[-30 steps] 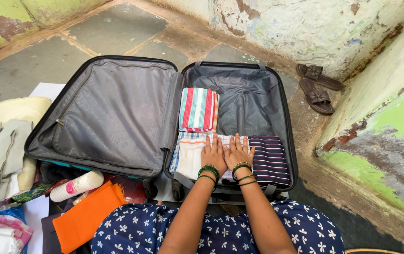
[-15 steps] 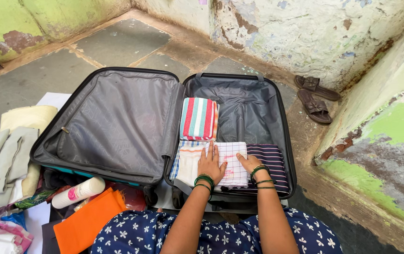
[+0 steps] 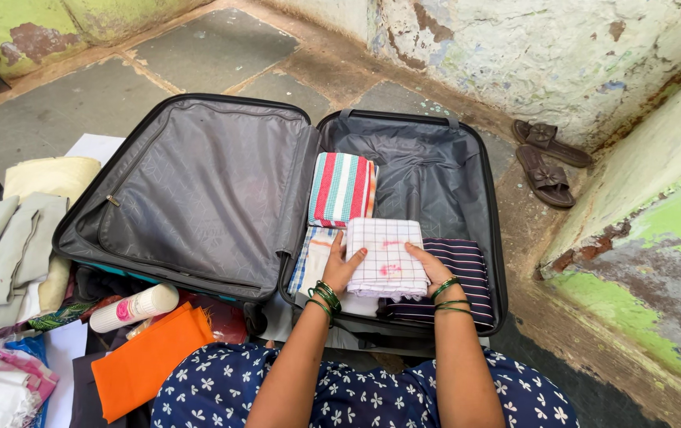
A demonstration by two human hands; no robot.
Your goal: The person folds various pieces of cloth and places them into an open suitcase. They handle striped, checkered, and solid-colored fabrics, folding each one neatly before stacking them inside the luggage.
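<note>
Hands grip a folded white checked cloth from both sides, left hand and right hand, over the near end of the open suitcase, between a pale folded cloth and a dark striped one.

Single head view, looking steeply down from close above the open suitcase; wall corner beyond it.

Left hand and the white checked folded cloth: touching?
Touching. Head view: left hand presses its fingers against the left edge of the white checked cloth, no gap visible.
</note>
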